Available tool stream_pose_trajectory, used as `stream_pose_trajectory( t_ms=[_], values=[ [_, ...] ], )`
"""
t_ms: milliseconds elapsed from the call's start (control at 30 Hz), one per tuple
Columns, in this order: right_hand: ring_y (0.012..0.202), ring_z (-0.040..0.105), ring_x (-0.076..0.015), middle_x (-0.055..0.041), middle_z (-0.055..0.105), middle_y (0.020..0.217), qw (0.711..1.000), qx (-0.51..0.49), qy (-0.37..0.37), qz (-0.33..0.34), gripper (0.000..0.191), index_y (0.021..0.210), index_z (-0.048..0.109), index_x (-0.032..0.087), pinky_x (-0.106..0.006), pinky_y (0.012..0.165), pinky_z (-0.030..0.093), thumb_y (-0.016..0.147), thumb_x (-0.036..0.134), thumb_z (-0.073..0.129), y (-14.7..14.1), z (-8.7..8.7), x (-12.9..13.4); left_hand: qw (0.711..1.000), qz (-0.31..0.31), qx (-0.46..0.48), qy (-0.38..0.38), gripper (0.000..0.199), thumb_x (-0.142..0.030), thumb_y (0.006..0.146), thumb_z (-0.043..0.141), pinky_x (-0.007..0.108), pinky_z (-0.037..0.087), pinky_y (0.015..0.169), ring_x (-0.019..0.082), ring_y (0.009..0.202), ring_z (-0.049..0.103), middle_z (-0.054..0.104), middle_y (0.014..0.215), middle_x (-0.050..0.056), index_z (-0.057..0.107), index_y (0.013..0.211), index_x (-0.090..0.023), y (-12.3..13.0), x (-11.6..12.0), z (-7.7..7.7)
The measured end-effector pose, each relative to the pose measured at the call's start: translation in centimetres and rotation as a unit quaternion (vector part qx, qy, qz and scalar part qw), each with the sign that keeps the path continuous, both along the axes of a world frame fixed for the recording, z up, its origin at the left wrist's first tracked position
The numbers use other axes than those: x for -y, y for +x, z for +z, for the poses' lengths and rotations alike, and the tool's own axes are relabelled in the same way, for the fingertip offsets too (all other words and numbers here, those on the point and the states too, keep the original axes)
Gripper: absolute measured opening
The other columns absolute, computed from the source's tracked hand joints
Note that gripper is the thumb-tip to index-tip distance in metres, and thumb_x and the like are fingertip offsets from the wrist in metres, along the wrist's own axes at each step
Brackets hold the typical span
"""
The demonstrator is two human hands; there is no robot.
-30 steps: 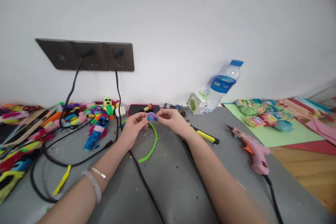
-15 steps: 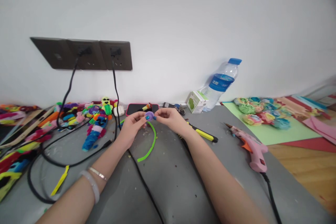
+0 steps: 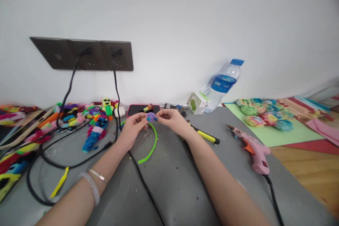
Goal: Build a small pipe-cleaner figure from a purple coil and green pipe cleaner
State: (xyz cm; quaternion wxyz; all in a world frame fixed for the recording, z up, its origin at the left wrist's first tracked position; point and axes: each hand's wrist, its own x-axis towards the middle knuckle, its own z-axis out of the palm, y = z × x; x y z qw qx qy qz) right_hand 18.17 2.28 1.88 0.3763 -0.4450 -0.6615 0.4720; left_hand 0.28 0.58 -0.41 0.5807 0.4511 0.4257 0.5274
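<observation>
Between my two hands is a small round purple pipe cleaner coil. My left hand pinches its left side with thumb and forefinger. On the other side, the fingertips of my right hand are closed on its right edge. A bright green pipe cleaner curves below the coil, over the grey table; its upper end passes behind my left hand. Behind the hands lies a pink-edged phone with a small figure on it. A yellow and black utility knife lies partly under my right forearm.
A pink glue gun lies at right. A water bottle leans on the wall beside a small box. Black cables cross the table. Colourful fuzzy figures crowd the left; paper flowers sit on green paper.
Almost nothing differs. Both hands keep their hold on the purple coil at the same spot, with only a very slight shift of the view.
</observation>
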Motion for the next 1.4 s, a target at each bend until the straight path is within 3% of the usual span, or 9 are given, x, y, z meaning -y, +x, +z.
stream_pose_trajectory(
  t_ms=[1400],
  values=[
    [0.061, 0.048, -0.0109, 0.0002, 0.058, 0.067, 1.0, -0.015, -0.017, 0.005, 0.016, 0.073, 0.064, 0.014, -0.026, 0.061, 0.038, 0.07, 0.029, 0.062, -0.1, 0.41, 0.04, 1.0, -0.003, 0.007, -0.005, 0.033, -0.037, 0.062, 0.082, 0.019, 0.042, 0.055, 0.007, 0.057, 0.05, 0.067, 0.078, 0.002, 0.075, 0.085, -0.015, 0.0, 0.04, 0.1]
  ],
)
